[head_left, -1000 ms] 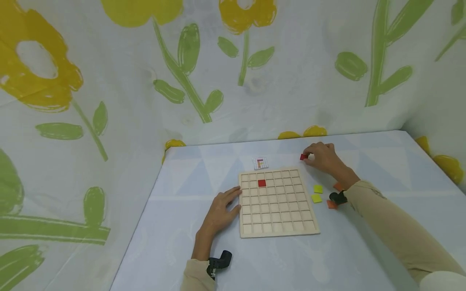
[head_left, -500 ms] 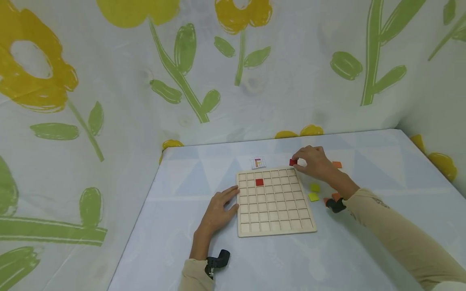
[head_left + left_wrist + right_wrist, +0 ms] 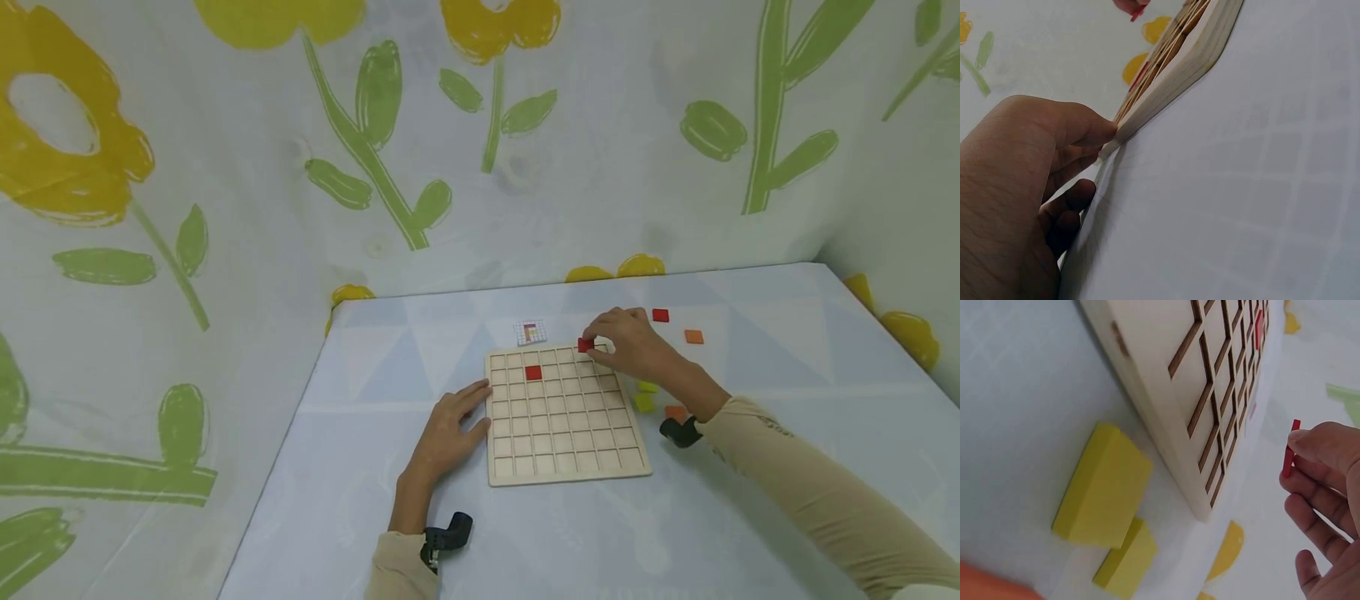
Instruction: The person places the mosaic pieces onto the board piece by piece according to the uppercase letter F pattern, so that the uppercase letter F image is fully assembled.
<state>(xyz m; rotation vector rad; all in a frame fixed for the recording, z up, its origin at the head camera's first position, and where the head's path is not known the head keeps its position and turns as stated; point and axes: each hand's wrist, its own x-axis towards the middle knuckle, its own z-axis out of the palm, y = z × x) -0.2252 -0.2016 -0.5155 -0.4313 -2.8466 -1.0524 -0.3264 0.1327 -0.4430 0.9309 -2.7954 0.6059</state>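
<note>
My right hand pinches a red square tile between thumb and fingers, above the far right part of the wooden grid board. The right wrist view shows the tile edge-on, raised off the board. Another red tile lies in a cell near the board's far left. My left hand rests at the board's left edge, fingers and thumb touching it and fairly straight. In the left wrist view the thumb meets the board's side.
A small pattern card lies beyond the board. To the right are yellow tiles, an orange tile, another orange tile near the right wrist, and a loose red tile. A flower-printed cloth hangs behind the table.
My right hand has moved left with the red tile, from the table beyond the board's right corner to over the board. The left hand has stayed at the board's edge.
</note>
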